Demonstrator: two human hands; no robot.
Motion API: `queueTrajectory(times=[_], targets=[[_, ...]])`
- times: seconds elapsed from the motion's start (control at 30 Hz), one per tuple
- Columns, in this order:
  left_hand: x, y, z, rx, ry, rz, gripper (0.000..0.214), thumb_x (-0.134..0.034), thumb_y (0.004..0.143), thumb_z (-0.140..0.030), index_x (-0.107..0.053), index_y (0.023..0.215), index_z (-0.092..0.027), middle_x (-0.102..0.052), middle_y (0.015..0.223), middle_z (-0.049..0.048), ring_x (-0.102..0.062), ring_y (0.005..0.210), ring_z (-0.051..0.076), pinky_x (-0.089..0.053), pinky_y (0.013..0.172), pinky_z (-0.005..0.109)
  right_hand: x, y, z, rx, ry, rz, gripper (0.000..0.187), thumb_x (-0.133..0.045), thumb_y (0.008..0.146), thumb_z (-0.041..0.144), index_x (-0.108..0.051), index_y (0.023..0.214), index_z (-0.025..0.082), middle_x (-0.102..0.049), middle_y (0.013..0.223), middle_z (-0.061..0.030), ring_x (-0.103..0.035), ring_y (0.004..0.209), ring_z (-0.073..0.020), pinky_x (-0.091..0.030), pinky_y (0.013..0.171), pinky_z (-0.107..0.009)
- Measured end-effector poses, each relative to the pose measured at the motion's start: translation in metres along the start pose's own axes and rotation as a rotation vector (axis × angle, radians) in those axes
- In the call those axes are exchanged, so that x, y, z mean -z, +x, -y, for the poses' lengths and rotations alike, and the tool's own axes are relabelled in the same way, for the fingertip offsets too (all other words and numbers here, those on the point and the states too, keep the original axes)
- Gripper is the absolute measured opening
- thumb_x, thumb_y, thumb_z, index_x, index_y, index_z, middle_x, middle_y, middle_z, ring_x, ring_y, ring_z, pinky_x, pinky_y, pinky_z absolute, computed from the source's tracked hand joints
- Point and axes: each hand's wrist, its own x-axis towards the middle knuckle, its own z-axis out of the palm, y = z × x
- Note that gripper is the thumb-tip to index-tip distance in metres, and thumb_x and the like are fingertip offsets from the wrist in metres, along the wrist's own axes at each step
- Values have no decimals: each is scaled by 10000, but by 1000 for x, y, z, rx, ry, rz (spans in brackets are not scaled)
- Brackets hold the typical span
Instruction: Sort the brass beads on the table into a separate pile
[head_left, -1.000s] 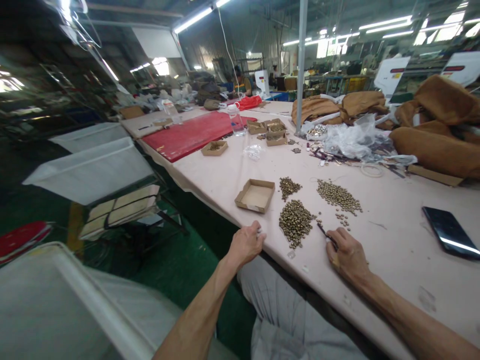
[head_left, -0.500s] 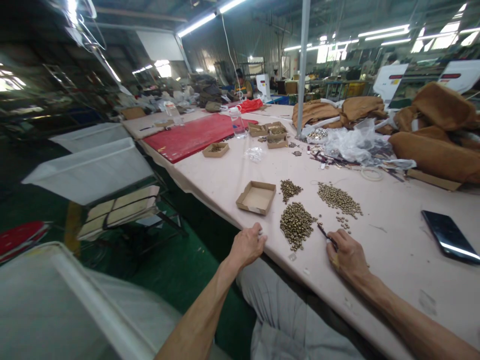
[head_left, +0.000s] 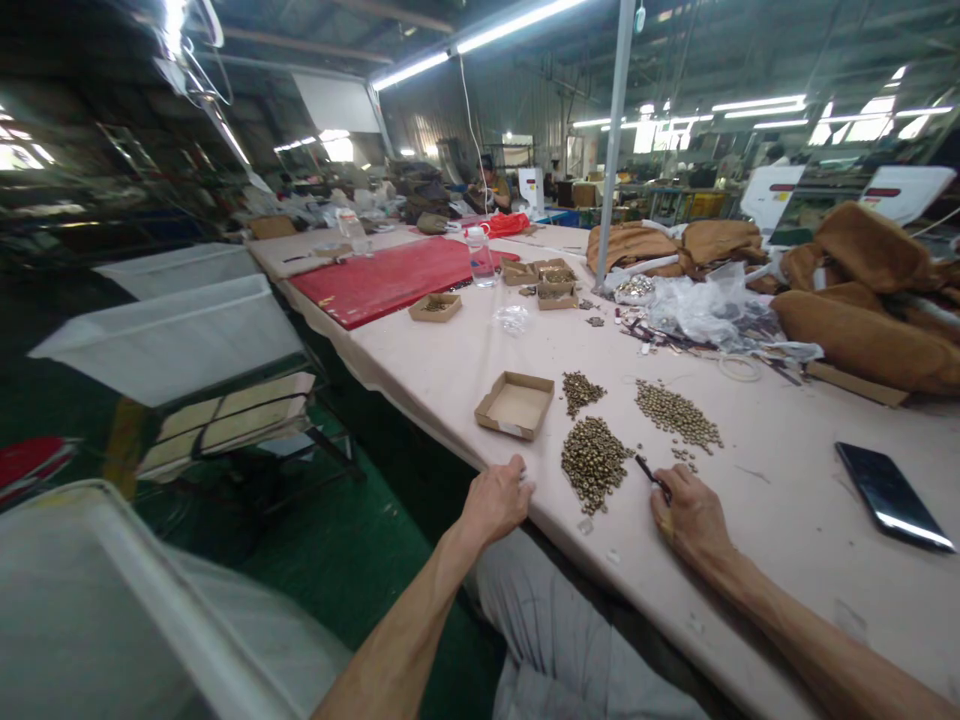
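Note:
My left hand (head_left: 496,497) rests at the near edge of the pale table (head_left: 450,350), fingers curled around a small pale thing I cannot make out. My right hand (head_left: 688,514) lies on the table, closed on a thin dark tool (head_left: 649,473) whose tip points at a large pile of small brass pieces (head_left: 595,461). A smaller pile (head_left: 580,389) and a spread patch of brass pieces (head_left: 677,413) lie just beyond. An empty shallow cardboard tray (head_left: 515,405) stands left of the piles.
A black phone (head_left: 890,493) lies at the right. Brown fabric (head_left: 862,300) and clear plastic bags (head_left: 701,300) are heaped at the back right. A metal pole (head_left: 613,150), a red mat (head_left: 390,278), a water bottle (head_left: 479,255) and small boxes (head_left: 541,275) stand farther along. White bins (head_left: 172,330) are on the left.
The view has tilted up a little. Both hands stay in nearly the same spots on the table, still closed.

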Motion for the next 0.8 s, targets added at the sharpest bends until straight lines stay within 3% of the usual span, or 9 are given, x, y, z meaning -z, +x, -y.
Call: queueTrajectory(times=[0.63,0.8], targets=[[-7,1,6,-12,-10,-6,309,-484,958,-415,-534,1191,-217,-720,1070,124,-688,1055,275,-483,885,352,-9,24,-4,-46,-66,32,193,-499,895,230,-660,991,185,-597,893,-58,-544,762,-164,-381,690,-281],[-11,3,8,-12,-13,-12,298,-492,952,-421,-531,1175,-227,-724,1085,114,-690,1057,273,-487,881,347,-10,37,-16,-109,-133,29,208,-492,897,240,-665,998,182,-611,928,-67,-545,784,-166,-369,696,-281]])
